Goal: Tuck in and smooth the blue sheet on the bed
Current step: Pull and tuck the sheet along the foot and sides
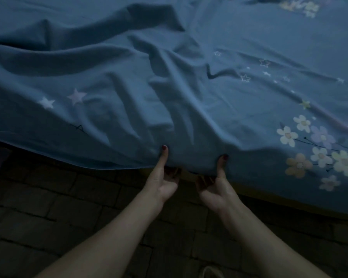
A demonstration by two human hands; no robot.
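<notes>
We hold the near edge of the blue sheet with both hands, side by side and a little apart. Our left hand pinches the hem: its thumb lies on top of the cloth, the dark-painted nail pointing up the bed, while the fingers curl underneath, mostly hidden by the fabric. Our right hand does the same just beside it, thumb on top and fingers curled under the edge, palm turned toward the other hand. Both are clamped on the sheet where it hangs over the side of the bed. Between our two thumbs the cloth is pulled fairly flat.

Beyond the grip the sheet spreads over the whole mattress and is far from smooth. Deep folds fan out from our hands toward the far side, the largest ridges running up and to the left, with one tall crease near the top middle. To the left of our hands the hem hangs loose over the edge, untucked. To the right the cloth lies flatter along the bed's side.

The sheet carries a print: two pale stars left of the grip, a scatter of small outlined stars right of centre, and a cluster of white, lilac and peach flowers near the right edge.

Below the bed, our bare forearms reach over a dark floor of rectangular tiles.
</notes>
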